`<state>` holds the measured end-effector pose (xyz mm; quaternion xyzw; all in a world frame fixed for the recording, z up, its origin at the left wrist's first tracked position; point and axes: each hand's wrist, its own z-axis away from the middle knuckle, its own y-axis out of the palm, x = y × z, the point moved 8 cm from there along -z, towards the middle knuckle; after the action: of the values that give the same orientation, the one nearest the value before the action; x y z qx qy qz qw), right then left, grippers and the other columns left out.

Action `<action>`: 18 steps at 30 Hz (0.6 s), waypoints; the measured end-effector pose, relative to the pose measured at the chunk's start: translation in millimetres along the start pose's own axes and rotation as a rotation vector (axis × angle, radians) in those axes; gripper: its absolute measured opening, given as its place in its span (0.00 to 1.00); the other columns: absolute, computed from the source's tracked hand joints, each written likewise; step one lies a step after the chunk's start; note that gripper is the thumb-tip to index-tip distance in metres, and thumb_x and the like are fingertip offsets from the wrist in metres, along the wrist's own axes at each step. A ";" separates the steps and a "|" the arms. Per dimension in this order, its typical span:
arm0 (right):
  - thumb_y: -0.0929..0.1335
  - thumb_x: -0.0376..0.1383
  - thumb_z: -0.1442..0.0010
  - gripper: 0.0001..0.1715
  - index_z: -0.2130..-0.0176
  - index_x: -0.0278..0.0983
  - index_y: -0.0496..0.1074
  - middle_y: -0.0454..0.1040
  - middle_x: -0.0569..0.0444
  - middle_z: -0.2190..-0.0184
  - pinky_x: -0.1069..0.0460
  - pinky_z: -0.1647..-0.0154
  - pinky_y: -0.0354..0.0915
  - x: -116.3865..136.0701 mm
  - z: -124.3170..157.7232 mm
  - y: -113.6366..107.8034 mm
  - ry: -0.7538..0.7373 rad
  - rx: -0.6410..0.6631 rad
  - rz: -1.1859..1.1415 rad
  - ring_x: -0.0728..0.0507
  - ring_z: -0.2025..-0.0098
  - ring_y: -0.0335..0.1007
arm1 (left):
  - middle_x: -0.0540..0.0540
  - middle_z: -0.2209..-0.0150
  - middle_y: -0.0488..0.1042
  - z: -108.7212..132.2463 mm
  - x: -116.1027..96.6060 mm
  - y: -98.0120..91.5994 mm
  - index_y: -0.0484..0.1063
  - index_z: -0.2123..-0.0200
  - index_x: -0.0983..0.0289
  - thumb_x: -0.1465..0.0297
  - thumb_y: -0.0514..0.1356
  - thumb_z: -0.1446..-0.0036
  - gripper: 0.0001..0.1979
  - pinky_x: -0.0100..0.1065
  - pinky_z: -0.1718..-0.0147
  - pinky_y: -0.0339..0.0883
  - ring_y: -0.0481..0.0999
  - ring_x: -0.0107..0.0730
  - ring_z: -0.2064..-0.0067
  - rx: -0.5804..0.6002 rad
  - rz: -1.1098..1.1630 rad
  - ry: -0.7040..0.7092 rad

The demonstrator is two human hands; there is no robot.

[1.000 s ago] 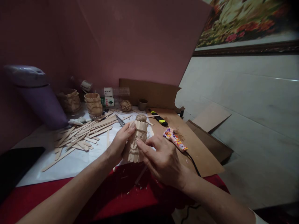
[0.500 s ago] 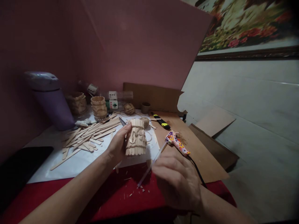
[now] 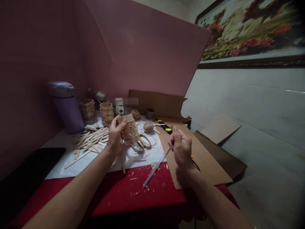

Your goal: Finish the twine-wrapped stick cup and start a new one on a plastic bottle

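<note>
Left hand (image 3: 115,135): wrapped partway round a stick-covered cup (image 3: 130,131), thumb on the near face, the other fingers mostly out of sight behind. Cup is held above the worktop, tilted. Its long axis slopes from upper left, by the left thumb, down toward the right; lower end angles to the right hand's side. Left hand is the nearer, in contact; right hand (image 3: 181,148) well apart, off to the cup's right and closer to the wearer.

Right hand: fingers curled in, fist-like, knuckles up. Cannot tell whether anything is gripped inside. A translucent rod (image 3: 154,170) slants from under those fingers down and left, over the red cloth (image 3: 114,192); its upper end is hidden.

Between the hands: gold-handled scissors (image 3: 141,143) just past the cup's lower end, contact unclear; twine ball (image 3: 148,127) farther out. Beyond the right hand, black-and-yellow knife (image 3: 165,126). Left of the left hand, loose pile of flat wooden sticks (image 3: 91,140).
</note>
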<state>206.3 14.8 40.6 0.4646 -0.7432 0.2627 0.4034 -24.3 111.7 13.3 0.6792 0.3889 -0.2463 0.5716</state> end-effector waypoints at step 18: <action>0.56 0.47 0.28 0.25 0.74 0.39 0.59 0.57 0.61 0.80 0.54 0.76 0.52 20.2 128.9 19.9 -0.100 0.666 0.261 0.51 0.78 0.53 | 0.64 0.67 0.80 -23.0 -8.6 -20.6 0.72 0.50 0.73 0.65 0.48 0.33 0.21 0.43 0.65 0.76 0.81 0.42 0.67 0.108 0.365 -0.294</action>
<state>137.5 -85.0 -11.8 0.4840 -0.6888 0.5168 0.1558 -48.4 132.8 13.1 0.7247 0.1587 -0.2556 0.6199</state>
